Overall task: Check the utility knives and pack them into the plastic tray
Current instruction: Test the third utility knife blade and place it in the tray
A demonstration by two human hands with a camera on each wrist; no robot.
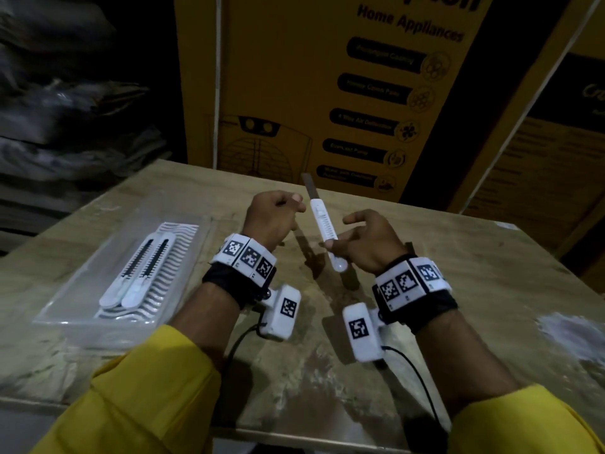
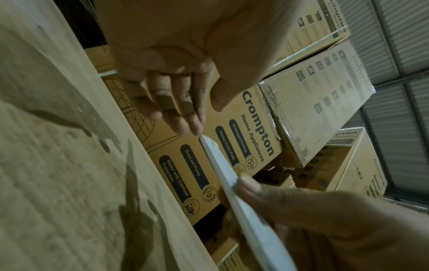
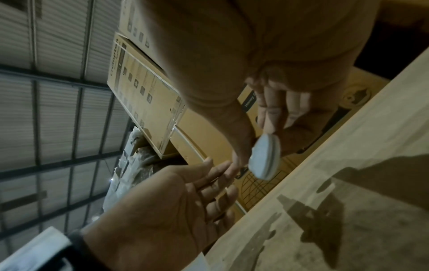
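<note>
The right hand [image 1: 366, 240] pinches one white utility knife [image 1: 325, 229] near its rounded butt end, thumb on one side and fingers on the other, and holds it above the table [image 1: 458, 290] with its blade [image 1: 308, 186] pushed out and pointing away from the person. The left hand [image 1: 273, 221] hangs just beside the knife's upper body, fingers loosely curled and holding nothing; the left wrist view puts a fingertip [image 2: 197, 131] right at the knife's front end, though contact cannot be told. To the left lies one clear plastic tray [image 1: 183, 198] with a ribbed insert, and two more white knives [image 1: 137, 273] lie in it side by side, touching. Behind the table stand stacked yellow cardboard cartons [image 1: 294, 93] printed "Home Appliances". Dark bundles [image 1: 65, 103] are piled at far left.
</note>
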